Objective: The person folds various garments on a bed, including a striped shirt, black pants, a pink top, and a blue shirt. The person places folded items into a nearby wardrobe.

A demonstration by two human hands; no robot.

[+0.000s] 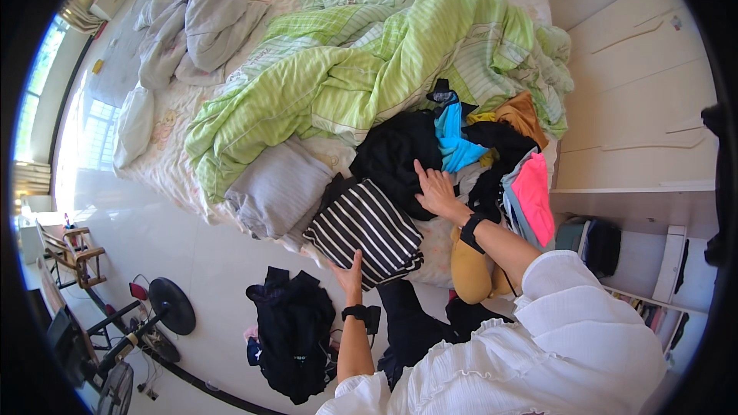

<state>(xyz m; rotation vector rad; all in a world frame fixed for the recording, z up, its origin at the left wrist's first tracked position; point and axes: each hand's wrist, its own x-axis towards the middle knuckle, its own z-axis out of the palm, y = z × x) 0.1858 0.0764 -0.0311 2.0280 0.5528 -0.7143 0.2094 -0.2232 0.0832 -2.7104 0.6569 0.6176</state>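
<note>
A folded black-and-white striped garment lies at the near edge of the bed. My left hand grips its near edge, thumb on top and the other fingers partly hidden. My right hand is open, its fingers stretched out over a crumpled black garment. Beside that hand is a heap of clothes with a bright blue piece, a brown piece and a neon pink piece. Left of the striped garment sits a folded grey cloth.
A rumpled green quilt spreads across the bed, with grey bedding at the far left. Black clothes lie on the floor at my left. A yellowish plush-looking thing rests by the bed edge. A fan stands lower left; a cream cabinet is at right.
</note>
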